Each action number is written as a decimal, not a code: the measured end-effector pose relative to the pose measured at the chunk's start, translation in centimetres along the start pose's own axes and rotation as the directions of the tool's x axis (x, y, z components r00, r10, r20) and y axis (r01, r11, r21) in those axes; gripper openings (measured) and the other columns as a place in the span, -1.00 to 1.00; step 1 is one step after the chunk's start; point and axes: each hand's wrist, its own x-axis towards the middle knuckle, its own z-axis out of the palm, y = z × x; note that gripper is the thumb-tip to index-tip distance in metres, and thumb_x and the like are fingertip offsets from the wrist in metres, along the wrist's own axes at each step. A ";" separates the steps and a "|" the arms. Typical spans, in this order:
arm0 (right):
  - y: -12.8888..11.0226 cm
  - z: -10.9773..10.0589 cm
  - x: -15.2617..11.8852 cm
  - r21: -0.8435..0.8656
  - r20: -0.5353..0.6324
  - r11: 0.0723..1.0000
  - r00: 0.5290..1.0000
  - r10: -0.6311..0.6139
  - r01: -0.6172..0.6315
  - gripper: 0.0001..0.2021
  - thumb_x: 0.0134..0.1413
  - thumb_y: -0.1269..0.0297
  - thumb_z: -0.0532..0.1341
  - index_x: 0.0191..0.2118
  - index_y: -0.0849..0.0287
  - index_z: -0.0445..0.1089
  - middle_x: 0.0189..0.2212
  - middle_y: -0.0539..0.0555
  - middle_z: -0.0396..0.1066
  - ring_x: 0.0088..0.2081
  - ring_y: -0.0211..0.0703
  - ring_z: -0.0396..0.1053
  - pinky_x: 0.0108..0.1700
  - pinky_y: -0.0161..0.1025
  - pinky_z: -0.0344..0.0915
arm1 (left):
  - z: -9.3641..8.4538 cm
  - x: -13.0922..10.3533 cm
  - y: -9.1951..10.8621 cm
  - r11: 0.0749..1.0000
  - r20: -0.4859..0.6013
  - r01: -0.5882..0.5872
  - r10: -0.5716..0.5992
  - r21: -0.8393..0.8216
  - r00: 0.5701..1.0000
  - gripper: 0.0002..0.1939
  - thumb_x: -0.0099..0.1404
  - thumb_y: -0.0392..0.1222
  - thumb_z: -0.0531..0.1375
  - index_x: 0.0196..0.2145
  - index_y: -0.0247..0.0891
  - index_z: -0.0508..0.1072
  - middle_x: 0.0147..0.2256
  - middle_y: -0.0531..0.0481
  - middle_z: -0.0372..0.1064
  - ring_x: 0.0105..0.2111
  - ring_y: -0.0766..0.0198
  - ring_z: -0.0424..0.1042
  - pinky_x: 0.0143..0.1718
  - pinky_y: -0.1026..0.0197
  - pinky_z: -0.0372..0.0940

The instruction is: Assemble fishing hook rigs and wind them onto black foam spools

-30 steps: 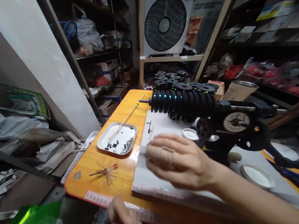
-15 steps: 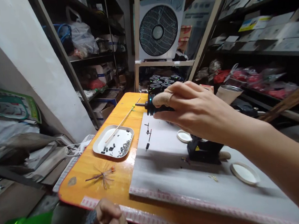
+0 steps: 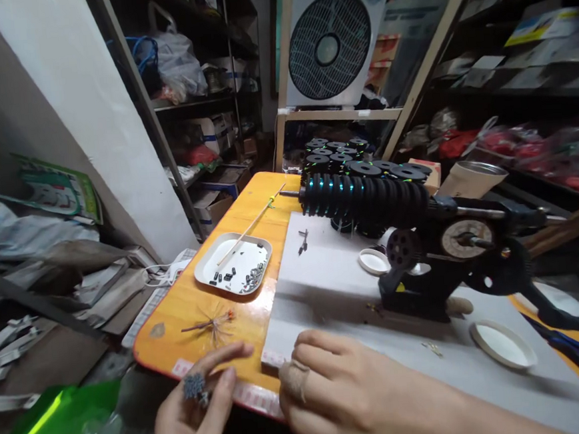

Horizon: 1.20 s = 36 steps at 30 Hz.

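Observation:
My left hand (image 3: 196, 401) is at the table's front edge, thumb and index finger apart. A clump of small grey-blue pieces (image 3: 195, 386) sits in its curled fingers. Close by on the right, my right hand (image 3: 333, 387) hangs low over the front of the white board (image 3: 321, 301), back upward and fingers curled. Its fingertips are hidden, and a tan cover wraps one finger. Beyond it stands a black winder-like machine (image 3: 420, 293) with a dial. Its horizontal shaft carries a row of black ridged spools (image 3: 362, 194) with shiny blue-green bands.
A white tray (image 3: 201, 277) with small black parts and a thin stick (image 3: 250, 225) lies left. Near it is a wire bundle (image 3: 210, 323). Dark small parts (image 3: 303, 240), round lids (image 3: 503, 345) and black discs (image 3: 366, 167) surround the machine. A box fan (image 3: 331, 46) stands behind.
My right hand has come down from the spools to the front edge beside my left hand. The left thumb and index finger have spread. The view has shifted slightly.

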 end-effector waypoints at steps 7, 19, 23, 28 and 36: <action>0.0 1.9 0.1 0.169 -0.135 0.963 0.963 0.232 -0.209 -0.82 0.34 0.44 0.11 -0.22 0.28 0.47 -0.40 0.10 0.43 -0.44 -0.14 0.25 -0.40 -0.19 0.13 | -2.9 5.3 2.9 0.594 0.200 -0.525 0.526 0.610 0.827 -0.67 0.25 0.06 0.32 -0.07 -0.06 0.60 0.00 -0.08 0.43 -0.04 -0.03 0.49 0.00 0.07 0.30; -1.4 1.2 0.9 0.767 0.095 0.451 0.776 0.623 -0.456 -0.86 0.07 0.54 0.17 -0.44 0.18 0.32 -0.48 -0.02 0.30 -0.47 -0.31 0.27 -0.44 -0.40 0.19 | -3.7 7.2 1.9 0.475 0.391 -0.399 0.119 0.785 0.912 -0.77 0.33 0.01 0.15 -0.39 -0.14 0.46 -0.31 -0.11 0.53 -0.24 -0.05 0.52 -0.20 0.06 0.32; -1.3 1.4 1.1 0.782 0.098 0.397 0.724 0.683 -0.480 -0.88 0.11 0.49 0.22 -0.41 0.19 0.44 -0.47 0.00 0.42 -0.43 -0.26 0.34 -0.39 -0.36 0.22 | -2.6 4.0 1.3 0.745 0.232 -0.262 0.147 0.613 0.962 -0.77 0.37 0.04 0.12 -0.27 -0.14 0.44 -0.28 -0.08 0.56 -0.24 0.05 0.53 -0.19 0.11 0.35; -0.9 1.6 1.3 0.837 0.050 0.311 0.630 0.775 -0.449 -0.88 0.14 0.38 0.30 -0.39 0.18 0.58 -0.49 0.00 0.46 -0.42 -0.25 0.38 -0.34 -0.31 0.27 | 0.7 -0.5 1.2 0.994 0.020 0.079 -0.080 0.073 0.997 -0.67 0.17 0.14 0.37 -0.35 -0.17 0.46 -0.48 0.09 0.45 -0.45 0.27 0.41 -0.40 0.32 0.30; -0.9 1.1 1.1 0.887 0.077 0.218 0.595 0.800 -0.407 -0.90 0.11 0.34 0.35 -0.35 0.18 0.65 -0.49 0.04 0.43 -0.43 -0.26 0.37 -0.43 -0.34 0.28 | 3.1 -2.1 1.5 0.993 0.018 0.117 -0.116 -0.033 0.993 -0.64 0.03 0.16 0.45 -0.49 -0.19 0.56 -0.51 0.05 0.49 -0.44 0.26 0.43 -0.38 0.35 0.33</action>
